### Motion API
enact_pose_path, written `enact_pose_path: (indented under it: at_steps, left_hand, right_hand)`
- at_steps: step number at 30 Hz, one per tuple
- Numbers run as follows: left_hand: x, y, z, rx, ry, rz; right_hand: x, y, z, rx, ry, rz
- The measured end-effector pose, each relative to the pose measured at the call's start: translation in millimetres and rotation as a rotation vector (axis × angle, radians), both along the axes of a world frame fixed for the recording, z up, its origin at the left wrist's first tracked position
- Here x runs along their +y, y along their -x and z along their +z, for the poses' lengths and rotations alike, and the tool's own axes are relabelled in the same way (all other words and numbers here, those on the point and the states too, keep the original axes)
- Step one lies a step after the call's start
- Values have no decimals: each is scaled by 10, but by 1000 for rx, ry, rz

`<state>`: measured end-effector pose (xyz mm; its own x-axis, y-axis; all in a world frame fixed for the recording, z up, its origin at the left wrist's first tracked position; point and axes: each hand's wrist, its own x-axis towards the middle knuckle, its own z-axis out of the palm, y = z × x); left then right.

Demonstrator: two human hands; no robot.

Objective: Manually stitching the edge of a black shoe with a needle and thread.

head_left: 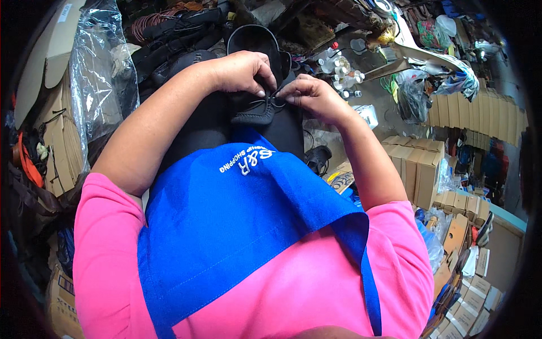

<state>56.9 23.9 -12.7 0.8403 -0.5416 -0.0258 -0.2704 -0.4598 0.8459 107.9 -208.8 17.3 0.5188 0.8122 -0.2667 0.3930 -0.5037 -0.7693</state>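
Note:
A black shoe [252,117] lies on my lap, its stitched toe toward me and its open collar farther away. My left hand [244,72] reaches over the shoe's front, thumb and fingers pinched at the lacing. From the other side my right hand [313,97] meets it, fingertips closed on a thin dark shoelace [273,102] close to the eyelets. The two sets of fingertips almost touch. What exactly the left fingertips grip is small and partly hidden. Beneath the shoe are my dark trousers [195,124] and a blue apron [226,209].
On the floor to the right stand several small bottles [344,79] and a dark plastic bag [412,101]. Cardboard boxes [415,169] are stacked farther right. Clear plastic sheeting [101,79] hangs over cardboard at the left. Dark shoes or material [161,51] are piled beyond my lap.

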Motion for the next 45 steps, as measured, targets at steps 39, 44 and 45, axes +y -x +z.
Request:
enact_pose_path:
  at_steps: [39,44,45]
  left_hand:
    - [228,602,208,318,1150,587]
    - [340,665,10,700,1531,579]
    - [428,609,-24,738,1513,440]
  right_hand:
    - [-237,448,-74,-581,358,-120]
    - [-436,482,-320,-648,120,18]
    - [-434,488,-362,-648,118,13]
